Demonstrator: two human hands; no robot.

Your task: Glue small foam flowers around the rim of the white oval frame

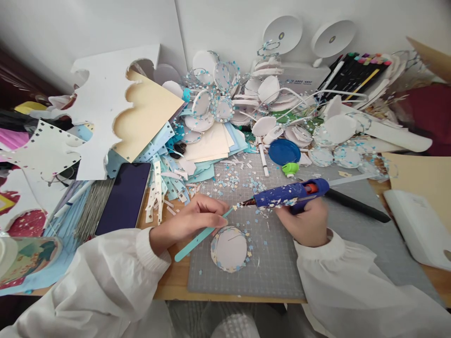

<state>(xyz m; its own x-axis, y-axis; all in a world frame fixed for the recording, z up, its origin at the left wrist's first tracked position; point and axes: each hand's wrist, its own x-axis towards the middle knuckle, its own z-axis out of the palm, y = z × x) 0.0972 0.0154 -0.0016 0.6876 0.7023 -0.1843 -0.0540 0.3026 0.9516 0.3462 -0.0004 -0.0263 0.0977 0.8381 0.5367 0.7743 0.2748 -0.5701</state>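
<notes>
Between the thumb and fingers of my left hand [197, 218] is a pair of turquoise tweezers [195, 243], its thin tip pointing up and right. A tiny pale flower-shaped paper piece [235, 206] sits at that tip. My right hand [308, 220] grips a blue hot glue gun [278, 193] lying sideways, its nozzle beside the piece; I cannot tell whether they touch. Small paper bits cling to the gun's body. Just below both tips, a white disc [231, 249] edged with small blue and cream pieces lies on the grey cutting mat [278, 277].
Loose confetti pieces [229, 180] are scattered behind my hands. A blue lid [284, 151], a green cap [290, 169] and a white marker [263, 157] lie farther back. A phone [123, 197] rests left, a black bar [357, 205] right. White discs [200, 119] pile up along the wall.
</notes>
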